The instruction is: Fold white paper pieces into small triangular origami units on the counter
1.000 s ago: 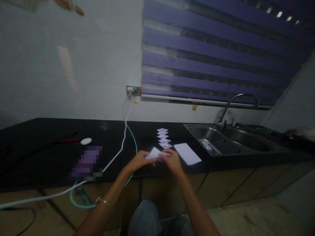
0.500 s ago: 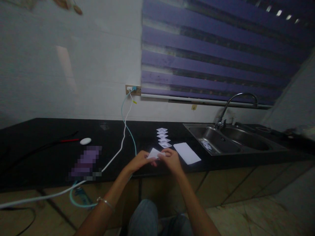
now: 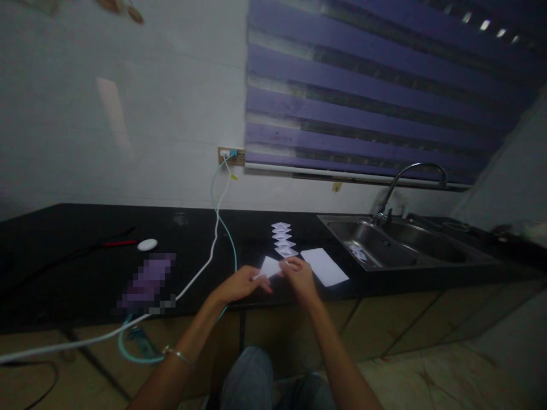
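Observation:
Between my two hands is a small folded piece of white paper, held just above the counter's front part. My left hand grips its left edge between thumb and fingers. On the opposite edge, my right hand pinches the paper with fingertips closed. Just beyond lies a row of several folded white paper pieces, overlapping in a zigzag line. To the right of my right hand, flat white paper sheets rest on the counter.
A steel double sink with a curved faucet is set in the black counter at right. Left are a white oval object, a blurred purple item and a white cable crossing the counter edge.
My left hand has shifted slightly down and left, its thumb lower on the paper. My right fingers have moved a little right along the edge, so more of the paper shows.

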Demonstrator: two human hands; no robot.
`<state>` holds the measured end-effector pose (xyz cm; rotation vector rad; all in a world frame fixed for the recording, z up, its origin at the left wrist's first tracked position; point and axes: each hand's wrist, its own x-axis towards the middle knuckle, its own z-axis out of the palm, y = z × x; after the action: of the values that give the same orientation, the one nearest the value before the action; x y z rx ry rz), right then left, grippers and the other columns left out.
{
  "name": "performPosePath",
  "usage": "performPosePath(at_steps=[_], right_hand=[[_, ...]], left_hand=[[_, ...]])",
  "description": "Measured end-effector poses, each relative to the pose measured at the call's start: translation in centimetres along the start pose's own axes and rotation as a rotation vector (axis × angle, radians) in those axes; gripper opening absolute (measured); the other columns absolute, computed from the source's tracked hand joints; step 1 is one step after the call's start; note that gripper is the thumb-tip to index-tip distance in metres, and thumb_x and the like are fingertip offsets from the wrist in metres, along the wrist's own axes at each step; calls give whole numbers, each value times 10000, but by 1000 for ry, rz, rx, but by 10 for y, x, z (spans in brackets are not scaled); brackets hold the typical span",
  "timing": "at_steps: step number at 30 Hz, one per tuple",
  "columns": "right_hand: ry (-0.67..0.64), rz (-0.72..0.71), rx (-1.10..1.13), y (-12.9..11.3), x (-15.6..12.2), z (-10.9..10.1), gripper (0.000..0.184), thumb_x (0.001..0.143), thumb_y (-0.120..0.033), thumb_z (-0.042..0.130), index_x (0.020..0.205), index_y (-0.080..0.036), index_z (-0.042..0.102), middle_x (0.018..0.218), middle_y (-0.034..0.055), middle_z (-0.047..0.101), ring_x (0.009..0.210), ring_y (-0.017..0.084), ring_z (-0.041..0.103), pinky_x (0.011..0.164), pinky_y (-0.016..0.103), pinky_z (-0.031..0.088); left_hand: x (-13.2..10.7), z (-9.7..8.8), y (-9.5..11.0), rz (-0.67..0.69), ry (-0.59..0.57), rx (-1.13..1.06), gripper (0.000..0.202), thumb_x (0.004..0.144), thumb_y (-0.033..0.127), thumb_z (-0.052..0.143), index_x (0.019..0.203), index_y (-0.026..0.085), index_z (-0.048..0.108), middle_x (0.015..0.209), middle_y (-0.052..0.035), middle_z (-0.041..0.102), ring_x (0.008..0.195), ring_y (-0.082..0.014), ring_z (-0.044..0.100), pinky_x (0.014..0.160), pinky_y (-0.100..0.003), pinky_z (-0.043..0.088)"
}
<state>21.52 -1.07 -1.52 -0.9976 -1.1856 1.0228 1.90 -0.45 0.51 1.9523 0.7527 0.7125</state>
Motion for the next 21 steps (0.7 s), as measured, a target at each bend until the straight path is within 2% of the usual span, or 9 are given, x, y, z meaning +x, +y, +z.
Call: performPosePath(at_steps=[7,11,15,18,21], right_hand=[[29,-10,55,1,1,-1,274,716,-405,693,767,-142,638,555,18,654,521,150,614,559,243,459],[38,-12,16,1,0,0,284,714,-427,690,715,-151,620,534,16,655,509,162,624,545,246,461],[112,-43,-12,1,2,2,281,713,-426,689,697,-150,639,535,22,661,507,169,625,546,258,469],[190,-79,8,3,3,3,273,693,-406,712,741,-139,682,572,36,675,550,182,638,570,278,490],[215,-103,2,3,3,4,286,680,-400,725,783,-133,717,646,56,698,618,204,657,627,309,513]], left_hand=[[-2,0,-7,-38,30,-3,529,876,508,435,662,111,712,601,-88,711,565,-174,655,603,-231,446],[-4,-1,-9,-14,17,-13,579,890,532,388,671,108,715,501,-76,664,475,-156,613,555,-226,420],[-1,-1,-8,14,80,-55,557,893,532,389,663,122,689,513,-55,657,512,-150,605,602,-235,421],[6,1,-8,-20,154,-118,525,880,548,403,740,128,684,552,-46,670,553,-152,601,598,-235,408],[15,4,-10,-67,146,-264,518,862,574,415,810,122,662,602,-56,678,546,-154,599,558,-240,405]])
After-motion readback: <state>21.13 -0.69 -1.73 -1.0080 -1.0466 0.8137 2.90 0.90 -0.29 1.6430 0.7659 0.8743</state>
